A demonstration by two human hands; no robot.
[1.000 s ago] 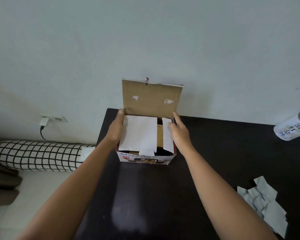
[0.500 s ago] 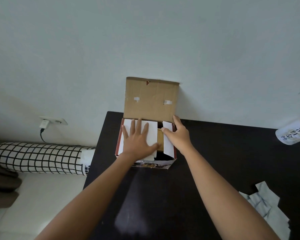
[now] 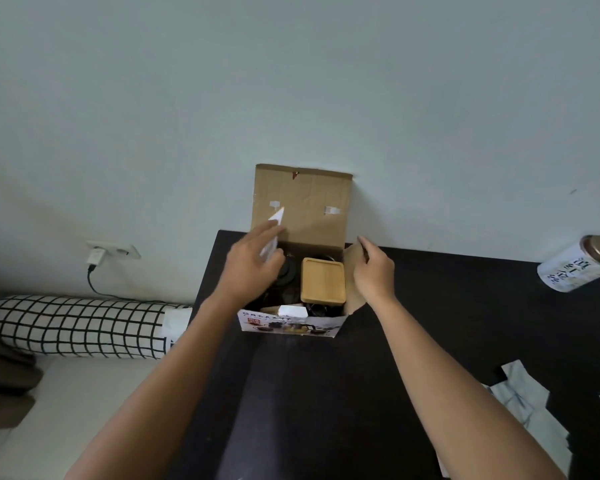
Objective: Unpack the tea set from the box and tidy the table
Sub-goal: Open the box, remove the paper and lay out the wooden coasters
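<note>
On the far left a black-and-white checked bolster (image 3: 73,325) lies on the floor, with a white wall plug (image 3: 96,255) and its cable above it. Your left hand (image 3: 253,268) is raised over the left side of the open tea set box (image 3: 291,325), fingers curled round a white paper sheet (image 3: 274,233) that stands up in front of the lid. The box sits at the back edge of the black table (image 3: 430,323), its brown lid (image 3: 302,202) upright against the wall. Inside you can see a dark round piece (image 3: 288,273) and a square wooden tray (image 3: 323,280). Your right hand (image 3: 374,271) pinches the box's right side flap (image 3: 352,268), folded outward. Further right lie a tipped white tin (image 3: 575,268) and crumpled grey papers (image 3: 530,414)
</note>
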